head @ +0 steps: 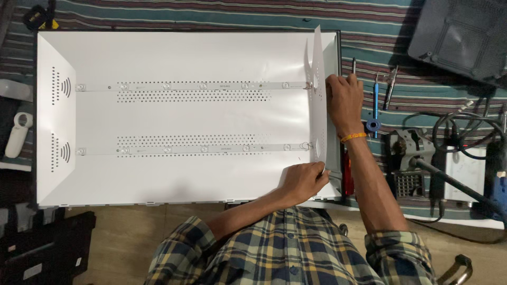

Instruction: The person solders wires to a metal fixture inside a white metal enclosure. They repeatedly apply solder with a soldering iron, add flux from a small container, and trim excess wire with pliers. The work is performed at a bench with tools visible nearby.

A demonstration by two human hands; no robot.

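two hands work at the right end of a large open display panel (185,53) lying flat on a striped cloth (211,16). the left hand (303,182) is closed, pinching the near edge of the white reflector sheet (318,63) close to the panel's near right corner, while the right hand (344,100) curls its fingers over the same sheet farther along the right edge, holding that flap lifted upright. judging by how things lie, the sheet is freed only at this right end; the rest is still flat across the tray, and the left flap sits angled in place. both led strips (185,85) run lengthwise with small round lenses, bordered by rows of tiny perforations. the sheet looks thin, matte and flexible, the tray beneath rigid. beyond the right edge on the cloth lie a blue-handled tool (375,103), tweezers (391,87) and a soldering station (417,163) with dark cables.
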